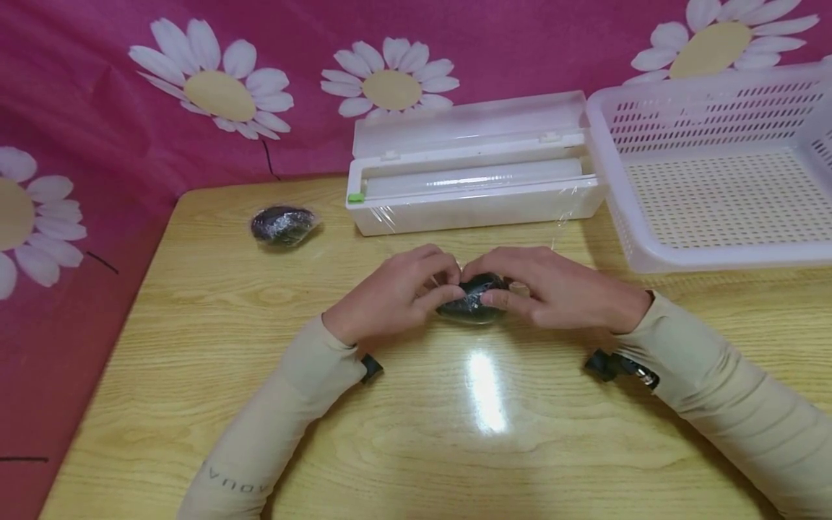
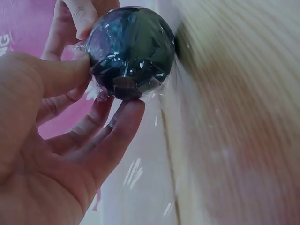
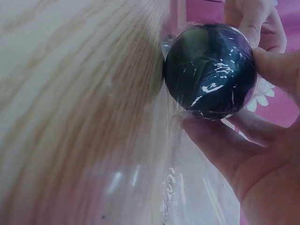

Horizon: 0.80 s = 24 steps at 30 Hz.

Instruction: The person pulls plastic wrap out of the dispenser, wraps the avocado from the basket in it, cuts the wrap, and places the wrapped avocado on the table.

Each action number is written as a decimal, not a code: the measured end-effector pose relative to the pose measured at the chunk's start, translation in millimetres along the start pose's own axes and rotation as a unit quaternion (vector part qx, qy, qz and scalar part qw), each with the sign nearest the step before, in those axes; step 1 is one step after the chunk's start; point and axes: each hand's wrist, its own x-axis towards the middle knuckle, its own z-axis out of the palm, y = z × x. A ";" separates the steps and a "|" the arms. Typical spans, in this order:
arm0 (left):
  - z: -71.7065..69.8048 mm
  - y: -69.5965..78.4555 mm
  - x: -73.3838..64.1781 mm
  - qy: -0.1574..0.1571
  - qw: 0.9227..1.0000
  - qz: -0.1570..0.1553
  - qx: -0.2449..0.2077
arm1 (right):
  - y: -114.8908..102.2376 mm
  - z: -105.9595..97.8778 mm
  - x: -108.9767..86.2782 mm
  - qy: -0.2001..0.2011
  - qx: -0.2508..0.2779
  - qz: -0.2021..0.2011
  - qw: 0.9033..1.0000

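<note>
A dark, glossy oval fruit or vegetable (image 1: 477, 303), its exact kind unclear, rests on the table under clear cling film. My left hand (image 1: 406, 292) holds its left end, thumb in front and curled fingers behind. At the other end my right hand (image 1: 552, 289) grips it, the thumb pressing on its near side. In the left wrist view the round end of the dark oval thing (image 2: 131, 54) shows wrinkled film gathered near the left thumb. The right wrist view has film stretched smoothly over the dark oval thing (image 3: 211, 70).
Behind the hands stands a white cling film box (image 1: 474, 209), lid raised, with a film roll (image 1: 474, 179) inside. A similar dark wrapped piece (image 1: 284, 225) lies at the back left. A white perforated basket (image 1: 747, 256) sits at the back right, near a flowered pink cloth (image 1: 312, 144).
</note>
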 end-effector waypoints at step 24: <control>0.4 -9.5 -0.3 0.005 0.999 0.048 0.022 | -0.9 5.8 4.1 0.011 0.085 0.132 0.988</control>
